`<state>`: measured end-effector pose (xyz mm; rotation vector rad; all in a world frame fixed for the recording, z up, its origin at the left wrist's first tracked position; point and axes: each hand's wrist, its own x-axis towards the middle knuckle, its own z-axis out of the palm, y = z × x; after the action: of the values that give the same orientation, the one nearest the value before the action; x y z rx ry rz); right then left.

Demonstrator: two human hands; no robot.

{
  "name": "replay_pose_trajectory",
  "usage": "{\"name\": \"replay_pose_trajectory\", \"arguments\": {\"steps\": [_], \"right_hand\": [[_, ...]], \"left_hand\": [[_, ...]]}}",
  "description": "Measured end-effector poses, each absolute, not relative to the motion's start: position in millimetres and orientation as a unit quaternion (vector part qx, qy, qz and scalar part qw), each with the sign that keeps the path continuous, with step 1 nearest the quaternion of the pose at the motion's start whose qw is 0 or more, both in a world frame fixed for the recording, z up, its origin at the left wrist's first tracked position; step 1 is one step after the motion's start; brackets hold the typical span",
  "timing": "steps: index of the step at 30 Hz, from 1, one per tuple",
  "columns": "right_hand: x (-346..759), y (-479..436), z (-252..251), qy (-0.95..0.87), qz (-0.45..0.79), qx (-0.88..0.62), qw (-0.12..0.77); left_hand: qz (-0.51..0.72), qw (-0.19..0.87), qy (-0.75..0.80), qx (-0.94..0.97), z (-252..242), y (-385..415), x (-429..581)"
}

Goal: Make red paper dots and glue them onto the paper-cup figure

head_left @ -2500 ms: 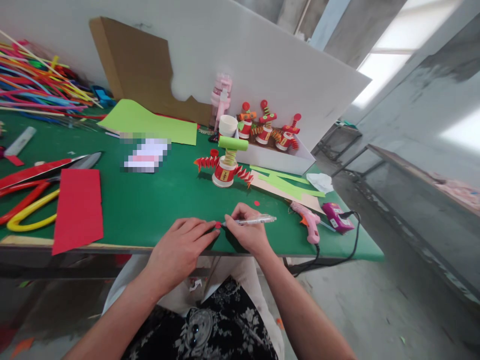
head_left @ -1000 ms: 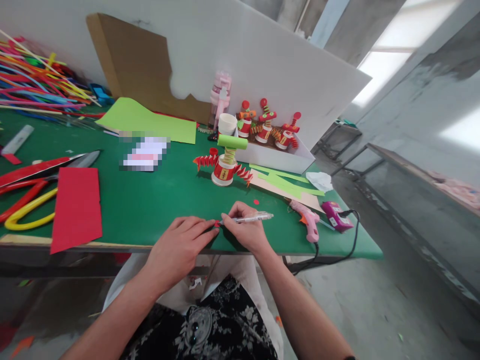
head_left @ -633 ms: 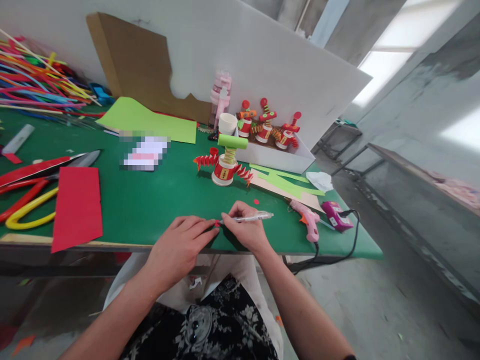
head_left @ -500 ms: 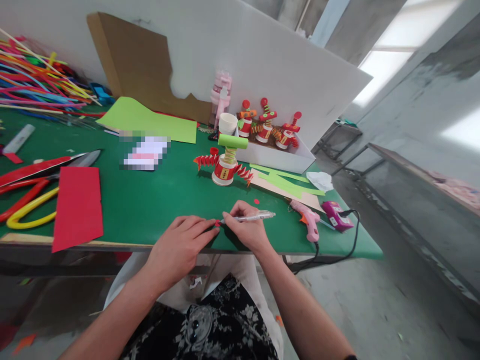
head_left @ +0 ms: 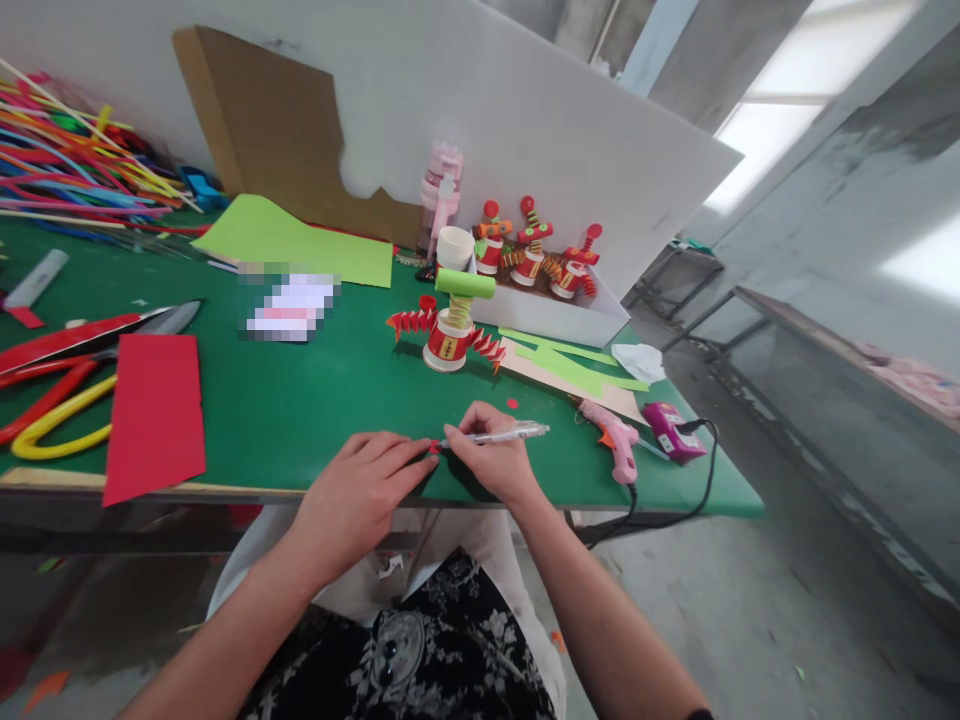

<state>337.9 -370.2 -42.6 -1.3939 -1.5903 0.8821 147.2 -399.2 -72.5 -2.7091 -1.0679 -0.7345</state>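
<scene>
A small red paper piece [head_left: 434, 448] lies on the green table near its front edge, partly covered by fingers. My left hand [head_left: 367, 472] lies palm down, fingertips pressed around that piece and holding it against the table. In my right hand [head_left: 487, 450] a clear-barrelled pen [head_left: 517, 432] is gripped, its tip touching or very near the red piece. Just beyond the hands sits a red paper dot [head_left: 512, 404]. Farther back stands a paper-cup figure [head_left: 448, 340] with folded red arms and a green roll on top.
Left are a red paper sheet [head_left: 155, 415], large scissors [head_left: 56, 385] and pipe cleaners [head_left: 75, 155]. Right are a pink glue gun [head_left: 616, 440] with its cord, a purple box [head_left: 675, 432] and green strips [head_left: 570, 370]. Behind, a white box [head_left: 559, 312] holds several figures.
</scene>
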Motion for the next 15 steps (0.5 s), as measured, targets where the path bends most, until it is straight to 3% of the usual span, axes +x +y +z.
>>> {"name": "replay_pose_trajectory", "arguments": {"steps": [15], "right_hand": [[340.1,-368.0,-45.4,-0.605,0.346,-0.561,0.446]], "left_hand": [[-0.270,0.055,-0.343,-0.898,-75.2,-399.1,147.4]]}}
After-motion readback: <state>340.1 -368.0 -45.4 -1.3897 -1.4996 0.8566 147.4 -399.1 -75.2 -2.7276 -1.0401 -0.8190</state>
